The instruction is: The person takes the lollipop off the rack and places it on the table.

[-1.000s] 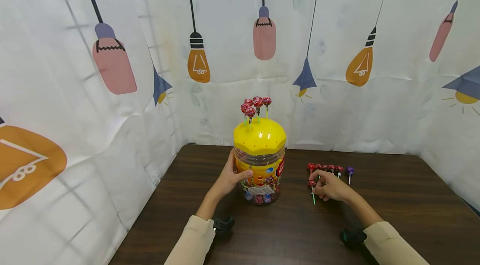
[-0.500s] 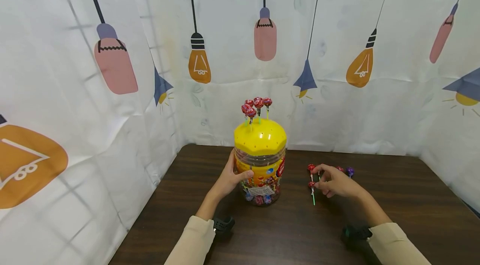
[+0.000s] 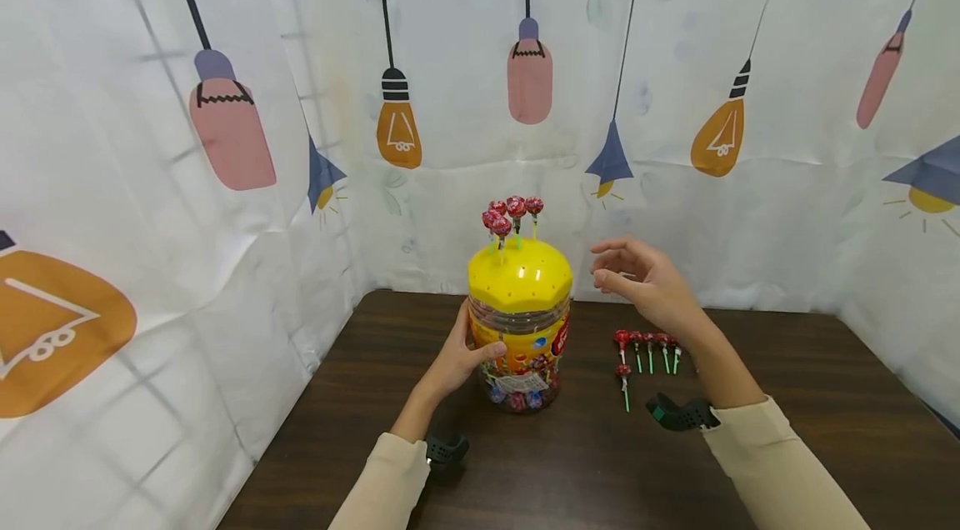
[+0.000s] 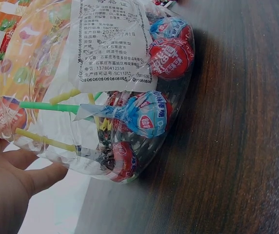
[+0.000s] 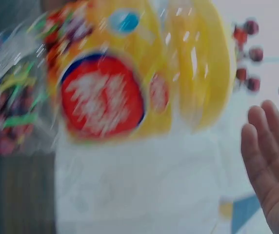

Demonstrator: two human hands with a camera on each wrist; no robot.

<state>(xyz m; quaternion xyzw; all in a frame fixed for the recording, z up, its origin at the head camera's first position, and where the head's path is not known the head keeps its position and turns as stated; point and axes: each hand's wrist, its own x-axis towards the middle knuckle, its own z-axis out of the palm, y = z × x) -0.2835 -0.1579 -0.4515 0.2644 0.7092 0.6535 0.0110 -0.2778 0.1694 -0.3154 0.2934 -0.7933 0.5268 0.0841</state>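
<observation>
A clear plastic lollipop jar (image 3: 525, 338) with a yellow lid (image 3: 517, 276) stands upright on the dark table. Several red-wrapped lollipops (image 3: 516, 207) stick up from holes in the lid. My left hand (image 3: 456, 361) holds the jar's left side, thumb across the front label, other fingers around behind. Through the clear base in the left wrist view show wrapped lollipops (image 4: 148, 114) inside. My right hand (image 3: 647, 280) is raised to the right of the lid, fingers loosely bent with nothing between them. The right wrist view, blurred, has that hand (image 5: 276, 161) beside the lid.
Right of the jar, several red lollipops (image 3: 651, 342) lie in a row, sticks toward me. One more lollipop (image 3: 624, 376) lies in front of the row's left end. A printed white curtain (image 3: 795, 238) hangs behind the wooden table (image 3: 570, 463).
My right hand has lifted from the lollipops on the table, up and toward the lid. The row is uncovered, while my forearm now hides the purple lollipop. The left hand stays on the jar.
</observation>
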